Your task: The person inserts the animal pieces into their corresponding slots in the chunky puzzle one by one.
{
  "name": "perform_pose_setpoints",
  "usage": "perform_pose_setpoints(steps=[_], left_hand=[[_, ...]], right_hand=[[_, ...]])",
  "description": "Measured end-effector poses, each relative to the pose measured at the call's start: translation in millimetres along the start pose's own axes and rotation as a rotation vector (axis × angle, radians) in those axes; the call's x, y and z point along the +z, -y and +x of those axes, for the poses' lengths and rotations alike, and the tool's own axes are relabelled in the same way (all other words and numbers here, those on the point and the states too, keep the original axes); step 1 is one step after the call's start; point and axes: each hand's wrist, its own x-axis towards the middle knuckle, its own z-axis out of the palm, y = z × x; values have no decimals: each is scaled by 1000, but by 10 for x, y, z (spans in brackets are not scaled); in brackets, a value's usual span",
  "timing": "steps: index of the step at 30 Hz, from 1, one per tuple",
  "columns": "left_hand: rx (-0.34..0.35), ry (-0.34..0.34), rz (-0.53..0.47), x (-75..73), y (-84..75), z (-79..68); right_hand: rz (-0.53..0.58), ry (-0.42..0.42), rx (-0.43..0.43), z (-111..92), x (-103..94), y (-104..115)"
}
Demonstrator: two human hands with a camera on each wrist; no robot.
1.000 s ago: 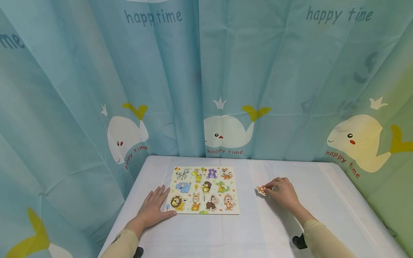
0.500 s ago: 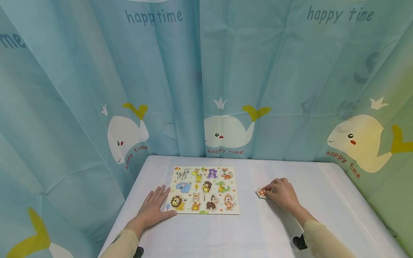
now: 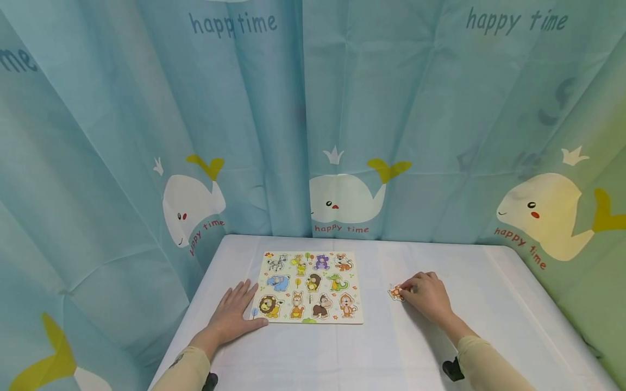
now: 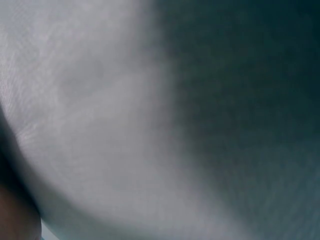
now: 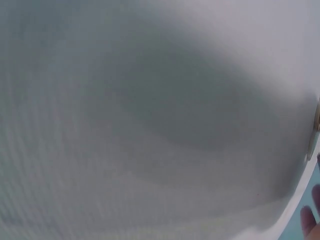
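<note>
An animal puzzle board (image 3: 358,305) lies flat on the table, its animals in rows. My left hand (image 3: 233,315) rests at the board's left edge with fingers extended, the thumb at the near left corner. Right of the board, my right hand (image 3: 428,297) pinches a small orange-and-white animal puzzle piece (image 3: 394,292) between thumb and fingertips, low at the tabletop. Its right part is hidden by the fingers. In the right wrist view only some fingertips (image 5: 307,220) show at the right edge; the left wrist view is mostly blurred cloth.
A white cloth covers the table (image 3: 323,358). Behind it and along both sides hang blue-green curtains (image 3: 274,136) printed with whales. A dark strap piece (image 3: 453,369) sits under the right wrist.
The piece in my right hand has turned flatter and come down slightly toward the table, the hand sinking a little with it. My left hand stays in place on the board.
</note>
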Motion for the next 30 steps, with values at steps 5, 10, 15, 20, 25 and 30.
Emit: perform_pose_setpoints(steps=[5,10,15,20,25,30], left_hand=[[1,-1,1,-9,0,-3],[2,-2,6,-5,6,0],[4,-4,4,2,11,3],[9,-8,1,10,18,7],[11,-6,3,20,26,13],[13,-12,2,24,28,17]], right_hand=[[-12,-16,64,-31,9,61],[-22,-33,114,-45,34,124],[-40,-36,158,-45,58,159],[-45,-36,192,-53,62,187],[-52,-53,189,-59,55,210],[-67,-75,186,-57,61,225]])
